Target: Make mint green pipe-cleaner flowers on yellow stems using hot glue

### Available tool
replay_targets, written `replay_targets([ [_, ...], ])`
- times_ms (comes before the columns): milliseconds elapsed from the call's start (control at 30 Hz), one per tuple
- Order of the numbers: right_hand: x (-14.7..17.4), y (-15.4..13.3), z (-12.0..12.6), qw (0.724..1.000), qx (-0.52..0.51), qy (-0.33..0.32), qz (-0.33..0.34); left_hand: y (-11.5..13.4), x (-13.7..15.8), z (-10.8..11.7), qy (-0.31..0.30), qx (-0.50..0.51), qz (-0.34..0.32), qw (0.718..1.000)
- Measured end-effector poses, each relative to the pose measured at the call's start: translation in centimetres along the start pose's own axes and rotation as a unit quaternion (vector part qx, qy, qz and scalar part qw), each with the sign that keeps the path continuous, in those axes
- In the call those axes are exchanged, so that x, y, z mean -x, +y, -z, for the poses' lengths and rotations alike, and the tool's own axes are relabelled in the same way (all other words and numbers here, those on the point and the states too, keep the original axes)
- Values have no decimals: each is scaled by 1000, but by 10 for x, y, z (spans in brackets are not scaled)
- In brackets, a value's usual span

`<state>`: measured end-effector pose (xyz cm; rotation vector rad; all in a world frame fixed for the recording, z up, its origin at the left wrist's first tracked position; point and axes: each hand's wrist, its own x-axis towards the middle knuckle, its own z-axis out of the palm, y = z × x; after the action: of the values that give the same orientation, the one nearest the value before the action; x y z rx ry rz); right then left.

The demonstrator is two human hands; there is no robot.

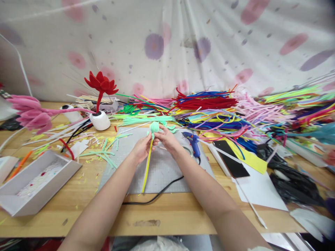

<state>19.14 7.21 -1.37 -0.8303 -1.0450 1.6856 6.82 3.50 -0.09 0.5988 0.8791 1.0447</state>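
Over the grey cutting mat (162,177), both hands meet at a mint-green pipe-cleaner flower (154,127) with a rounded head. Its yellow stem (147,169) slants down toward me. My left hand (141,149) is closed around the stem just below the head. From the other side, the fingers of my right hand (168,138) pinch at the base of the flower; the exact spot is hidden. More mint-green pieces (171,129) lie just behind my right hand. A blue glue gun (194,143) rests on the mat to the right.
Heaps of coloured pipe cleaners (206,103) line the back. At left stand a red flower in a white pot (100,121), a pink flower (31,111) and a grey box (39,184). A phone (231,158) lies at right. A black cord (157,197) crosses the mat's front edge.
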Motion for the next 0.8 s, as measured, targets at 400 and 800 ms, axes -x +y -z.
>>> replay_targets([
  [400, 11, -1, -3, 998, -20, 22, -54, 7, -7, -8, 154, 35, -81, 984],
  [800, 11, 27, -8, 981, 192, -20, 27, 0, -21, -21, 190, 108, -89, 972],
])
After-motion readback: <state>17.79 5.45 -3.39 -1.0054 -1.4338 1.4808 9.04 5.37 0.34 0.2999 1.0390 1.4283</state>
